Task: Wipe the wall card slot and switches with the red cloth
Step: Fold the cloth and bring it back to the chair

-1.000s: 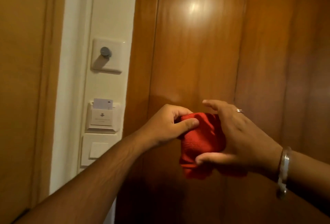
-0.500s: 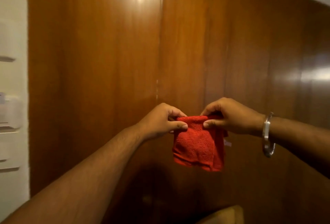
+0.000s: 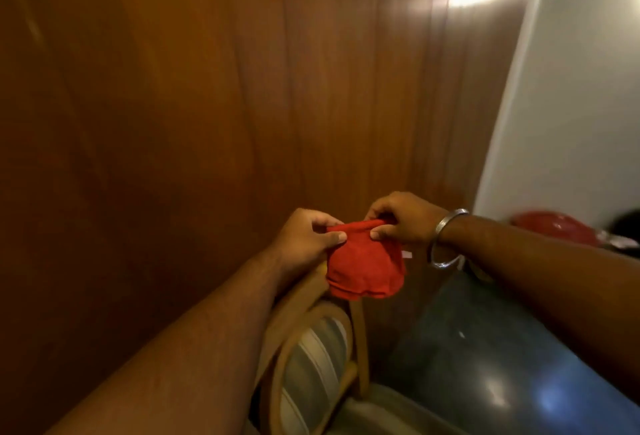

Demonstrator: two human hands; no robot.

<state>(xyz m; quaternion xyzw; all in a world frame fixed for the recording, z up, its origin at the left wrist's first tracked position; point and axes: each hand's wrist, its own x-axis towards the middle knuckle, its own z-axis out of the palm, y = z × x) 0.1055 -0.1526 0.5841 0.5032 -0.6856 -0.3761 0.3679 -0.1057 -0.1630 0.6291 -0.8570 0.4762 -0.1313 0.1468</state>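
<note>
The red cloth (image 3: 365,263) hangs folded in front of me, held by its top edge. My left hand (image 3: 306,239) pinches the top left corner. My right hand (image 3: 401,218), with a metal bangle on the wrist, pinches the top right corner. Both hands are in front of the wooden wall panel (image 3: 207,105). The card slot and the switches are out of view.
A wooden chair with a striped cushion (image 3: 311,365) stands below my hands against the panel. A dark glossy tabletop (image 3: 502,348) lies at lower right, with a red object (image 3: 550,225) at its far end. A white wall (image 3: 571,105) fills the right.
My view has swung right and down; the card slot and switches have left the frame on the left. Both hands still hold the cloth by its top edge, lower in view.
</note>
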